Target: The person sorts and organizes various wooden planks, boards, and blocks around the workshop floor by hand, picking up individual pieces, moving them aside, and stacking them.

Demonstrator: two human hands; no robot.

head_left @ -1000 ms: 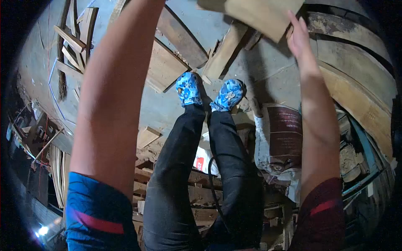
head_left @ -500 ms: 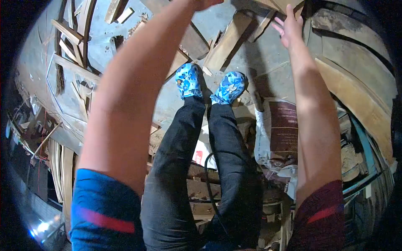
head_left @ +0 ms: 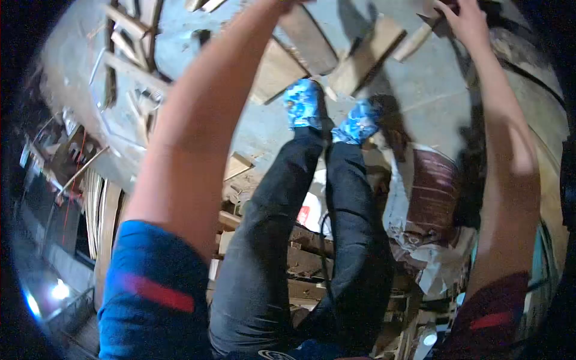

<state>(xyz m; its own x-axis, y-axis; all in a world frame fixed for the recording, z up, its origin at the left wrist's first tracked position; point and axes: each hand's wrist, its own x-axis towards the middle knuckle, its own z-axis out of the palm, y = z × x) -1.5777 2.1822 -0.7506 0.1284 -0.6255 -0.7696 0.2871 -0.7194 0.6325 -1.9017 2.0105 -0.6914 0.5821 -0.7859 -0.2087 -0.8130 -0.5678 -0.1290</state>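
Observation:
My left hand (head_left: 293, 3) is at the top edge, mostly cut off, near the upper end of a wooden board (head_left: 309, 39); its fingers are hidden. My right hand (head_left: 469, 23) is at the upper right, its fingers curled and partly cut off by the top edge. A brown edge touches its fingertips; the thing they close on cannot be made out. Below and left of that hand lies a narrow wood strip (head_left: 414, 43). A wider board (head_left: 369, 57) lies on the floor between my hands, and another pale board (head_left: 277, 72) is by my left shoe.
My blue patterned shoes (head_left: 302, 105) stand on the grey floor (head_left: 420, 90). A brown and white sack (head_left: 432, 192) lies right of my legs. Timber pieces (head_left: 135, 66) are stacked at the upper left. Wood scraps (head_left: 306, 261) and a black cable (head_left: 324, 258) lie beneath my legs.
The view has shifted, so the floor and boards sit further right and higher. My right hand has gone from spread fingers to curled ones at the top edge. My left hand stays at the top edge.

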